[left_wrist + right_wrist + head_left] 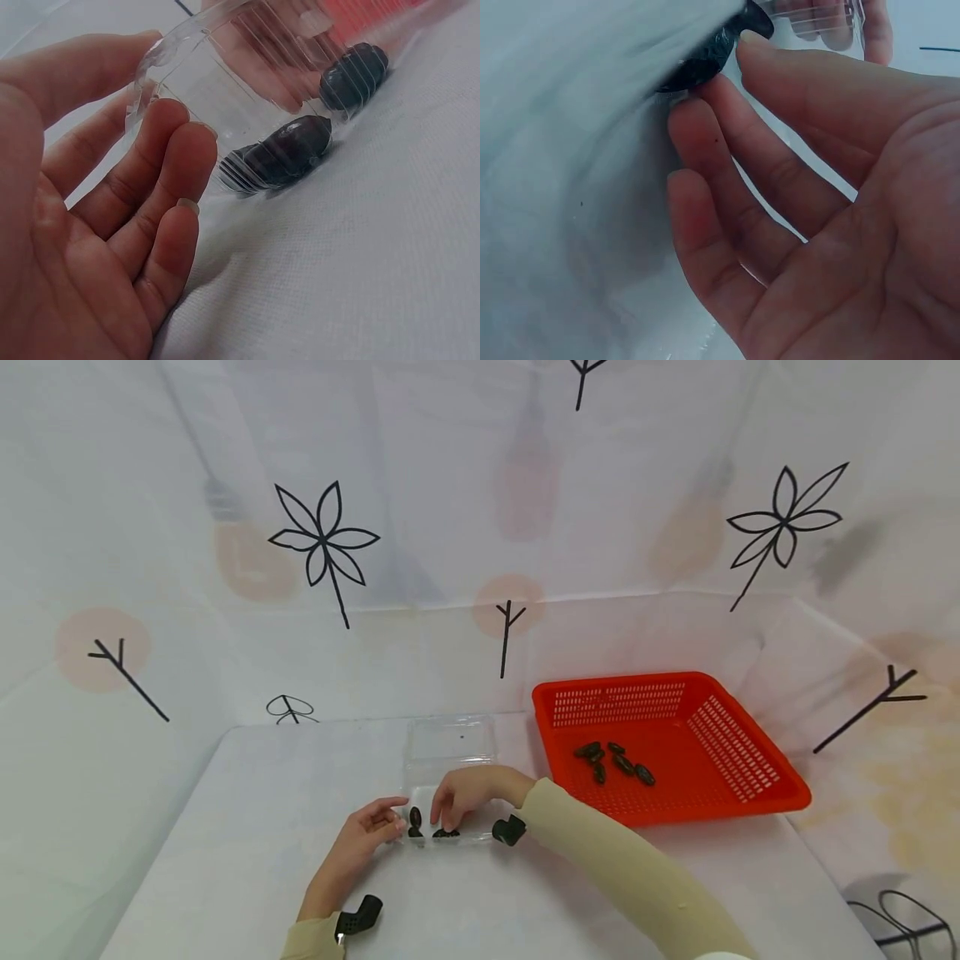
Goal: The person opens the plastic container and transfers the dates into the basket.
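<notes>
A clear plastic clamshell box [450,745] lies with its lid folded back, away from the person. My left hand [358,842] holds the box's left side; in the left wrist view its fingertips touch the ribbed wall [225,67]. Inside at the left are glossy dark oval pieces [416,817], seen through the plastic in the left wrist view. My right hand [474,788] reaches into the box. Its thumb and fingers pinch a dark oval piece [705,64] in the right wrist view, low near the front wall. The far side of that piece is hidden.
To the right stands a red perforated plastic basket [720,727], with several dark oval pieces [622,764] on its floor. A white cloth [225,877] covers the table. Behind it hangs a pale curtain [420,543] printed with leaf and twig drawings.
</notes>
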### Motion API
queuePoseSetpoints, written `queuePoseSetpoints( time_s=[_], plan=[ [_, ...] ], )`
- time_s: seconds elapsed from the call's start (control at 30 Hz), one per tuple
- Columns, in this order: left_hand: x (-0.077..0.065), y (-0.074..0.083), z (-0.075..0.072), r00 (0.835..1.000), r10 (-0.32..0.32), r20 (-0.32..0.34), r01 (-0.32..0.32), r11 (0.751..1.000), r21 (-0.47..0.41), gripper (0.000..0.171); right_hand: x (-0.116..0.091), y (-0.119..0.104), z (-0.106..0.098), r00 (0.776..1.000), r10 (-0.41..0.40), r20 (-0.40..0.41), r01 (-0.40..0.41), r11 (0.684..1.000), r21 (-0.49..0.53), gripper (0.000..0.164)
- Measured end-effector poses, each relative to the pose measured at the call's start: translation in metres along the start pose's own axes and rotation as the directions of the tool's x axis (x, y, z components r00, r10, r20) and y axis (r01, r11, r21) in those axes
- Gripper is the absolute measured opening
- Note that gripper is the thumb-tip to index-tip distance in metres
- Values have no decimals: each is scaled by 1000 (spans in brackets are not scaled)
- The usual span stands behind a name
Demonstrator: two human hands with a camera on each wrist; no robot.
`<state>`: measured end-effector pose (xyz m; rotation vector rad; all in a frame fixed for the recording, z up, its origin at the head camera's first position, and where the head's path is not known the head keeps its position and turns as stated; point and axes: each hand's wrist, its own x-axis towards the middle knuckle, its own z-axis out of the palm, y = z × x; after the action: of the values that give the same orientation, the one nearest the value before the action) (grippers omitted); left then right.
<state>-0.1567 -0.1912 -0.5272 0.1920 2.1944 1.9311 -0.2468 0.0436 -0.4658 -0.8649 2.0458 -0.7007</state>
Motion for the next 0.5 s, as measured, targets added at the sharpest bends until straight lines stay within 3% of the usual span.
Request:
queuePoseSetpoints(
  time_s=[0.23,0.5],
  plan=[
    [0,1,-1,1000,16,5,-16,1000,-22,46,6,0,6,1000,9,1,-9,999,-36,17],
    [1,-2,0,1000,-28,-8,28,999,-20,45,4,-7,5,999,33,13,-32,997,-75,14]
  ],
)
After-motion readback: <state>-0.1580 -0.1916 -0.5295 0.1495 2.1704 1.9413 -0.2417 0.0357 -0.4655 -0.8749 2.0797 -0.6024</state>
